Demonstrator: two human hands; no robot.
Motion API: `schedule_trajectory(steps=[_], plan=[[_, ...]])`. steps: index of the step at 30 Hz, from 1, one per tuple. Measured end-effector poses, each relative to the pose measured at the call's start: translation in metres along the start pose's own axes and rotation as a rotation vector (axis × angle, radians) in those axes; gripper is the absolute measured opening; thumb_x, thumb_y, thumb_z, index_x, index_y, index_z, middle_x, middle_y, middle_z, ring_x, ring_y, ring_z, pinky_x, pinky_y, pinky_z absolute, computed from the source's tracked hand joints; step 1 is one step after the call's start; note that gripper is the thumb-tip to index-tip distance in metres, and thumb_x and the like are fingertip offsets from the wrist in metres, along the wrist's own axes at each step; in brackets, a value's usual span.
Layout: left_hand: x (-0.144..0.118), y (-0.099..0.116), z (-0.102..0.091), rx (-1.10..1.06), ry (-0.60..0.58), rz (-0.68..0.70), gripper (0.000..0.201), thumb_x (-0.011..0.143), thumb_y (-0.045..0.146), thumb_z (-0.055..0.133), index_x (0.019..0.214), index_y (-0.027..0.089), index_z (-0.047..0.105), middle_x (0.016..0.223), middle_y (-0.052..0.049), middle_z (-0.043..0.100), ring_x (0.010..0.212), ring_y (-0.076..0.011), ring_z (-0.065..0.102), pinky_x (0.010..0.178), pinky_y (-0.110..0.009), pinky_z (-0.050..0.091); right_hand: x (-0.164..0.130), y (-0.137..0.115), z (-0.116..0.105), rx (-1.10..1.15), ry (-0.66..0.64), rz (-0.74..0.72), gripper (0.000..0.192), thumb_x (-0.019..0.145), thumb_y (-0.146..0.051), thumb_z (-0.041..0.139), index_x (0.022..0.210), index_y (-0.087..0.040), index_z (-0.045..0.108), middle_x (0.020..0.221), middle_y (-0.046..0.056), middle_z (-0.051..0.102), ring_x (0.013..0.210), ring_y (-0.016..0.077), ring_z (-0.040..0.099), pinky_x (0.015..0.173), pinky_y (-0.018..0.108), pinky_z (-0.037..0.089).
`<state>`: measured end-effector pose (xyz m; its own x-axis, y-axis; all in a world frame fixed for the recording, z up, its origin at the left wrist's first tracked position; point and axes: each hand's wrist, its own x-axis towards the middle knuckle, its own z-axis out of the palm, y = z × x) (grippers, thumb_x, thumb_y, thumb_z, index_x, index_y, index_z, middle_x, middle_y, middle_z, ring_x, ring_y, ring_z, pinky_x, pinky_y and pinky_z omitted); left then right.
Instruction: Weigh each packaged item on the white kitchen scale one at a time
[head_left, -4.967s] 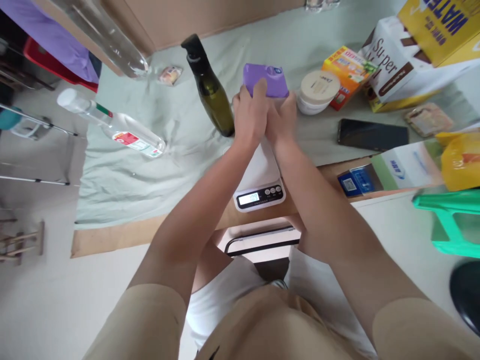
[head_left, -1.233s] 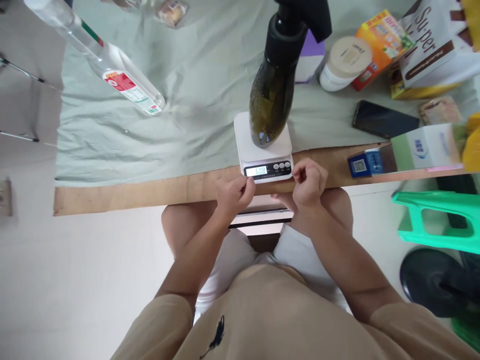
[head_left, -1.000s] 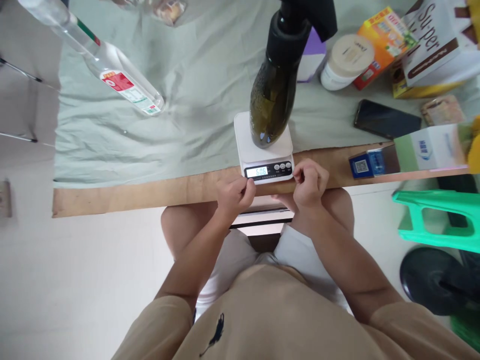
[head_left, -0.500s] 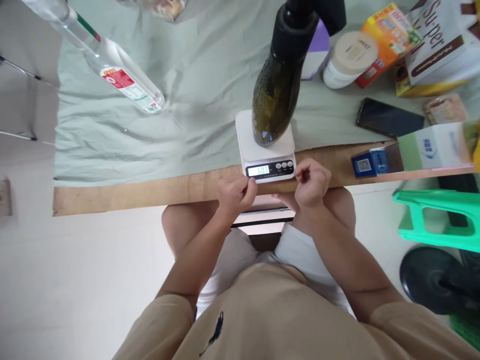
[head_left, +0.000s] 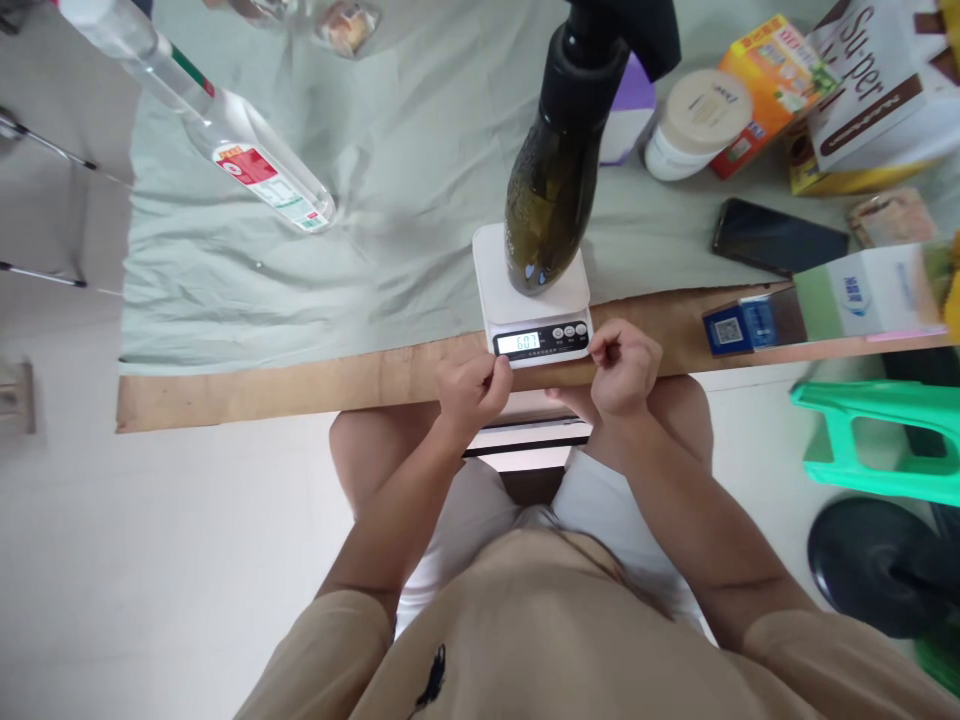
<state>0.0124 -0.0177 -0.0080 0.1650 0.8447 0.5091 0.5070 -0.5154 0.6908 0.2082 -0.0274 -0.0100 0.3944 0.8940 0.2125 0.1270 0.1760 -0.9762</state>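
My left hand (head_left: 474, 388) curled, fingertips on small white digital kitchen scale (head_left: 531, 300) at its 7 o'clock | right hand (head_left: 624, 365) curled, pinching its 5 o'clock corner | tall dark-green glass bottle (head_left: 551, 185) stood on the platform | risk: nudging scale could topple it.

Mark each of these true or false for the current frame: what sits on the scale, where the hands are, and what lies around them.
1. A dark green bottle stands upright on the white scale. True.
2. The left hand grips the bottle. False: it rests at the scale's front left corner.
3. The right hand is at the scale's front right corner. True.
4. The scale's display is dark. False: it is lit and shows digits.
5. A black phone lies on the cloth to the right of the scale. True.
6. The clear bottle is on the scale. False: it stands on the cloth to the left.
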Motion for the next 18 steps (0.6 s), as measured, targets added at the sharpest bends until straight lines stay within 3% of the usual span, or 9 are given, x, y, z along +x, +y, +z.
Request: schedule_trajectory(steps=[6,10,13,15,18], plan=[[-0.001,-0.001,0.000,-0.032,0.089,0.017,0.053,0.104,0.025,0.044,0.055,0.016,0.025,0.046,0.003,0.028,0.045,-0.0053,0.024,0.048,-0.030,0.019,0.002,-0.008,0.000,0.036,0.066,-0.047,0.044,0.092,-0.047,0.042,0.062,-0.018,0.057,0.056,0.002,0.043,0.053,0.0111,0.040,0.049,0.027,0.027],[-0.007,-0.002,0.000,-0.113,0.170,-0.121,0.059,0.105,0.042,0.048,0.057,0.018,0.024,0.049,0.003,0.026,0.048,-0.0069,0.023,0.051,-0.032,0.019,0.014,-0.019,0.004,0.016,0.019,-0.071,0.039,0.095,-0.050,0.047,0.076,-0.019,0.060,0.063,0.000,0.049,0.060,0.0105,0.048,0.058,0.027,0.038],[-0.002,0.005,-0.002,-0.172,0.239,-0.226,0.051,0.104,0.051,0.049,0.065,0.020,0.037,0.058,0.002,0.036,0.056,-0.0102,0.034,0.054,-0.032,0.029,0.028,-0.026,0.012,-0.002,-0.053,-0.079,0.029,0.095,-0.048,0.056,0.104,-0.022,0.063,0.089,0.002,0.064,0.082,0.0115,0.061,0.075,0.027,0.052],[0.010,0.011,-0.003,-0.199,0.284,-0.275,0.037,0.103,0.053,0.049,0.082,0.023,0.051,0.073,-0.001,0.049,0.067,-0.0128,0.046,0.062,-0.032,0.042,0.039,-0.029,0.018,0.016,-0.092,-0.098,0.033,0.094,-0.046,0.059,0.119,-0.025,0.058,0.115,0.004,0.065,0.104,0.0139,0.065,0.090,0.031,0.057],[0.041,0.017,0.002,-0.289,0.259,-0.361,0.033,0.103,0.056,0.047,0.117,0.028,0.057,0.117,-0.005,0.062,0.108,-0.0173,0.061,0.096,-0.036,0.055,0.052,-0.030,0.029,0.013,-0.166,-0.080,0.048,0.092,-0.041,0.061,0.137,-0.030,0.046,0.147,0.006,0.053,0.133,0.0191,0.058,0.108,0.042,0.057]])
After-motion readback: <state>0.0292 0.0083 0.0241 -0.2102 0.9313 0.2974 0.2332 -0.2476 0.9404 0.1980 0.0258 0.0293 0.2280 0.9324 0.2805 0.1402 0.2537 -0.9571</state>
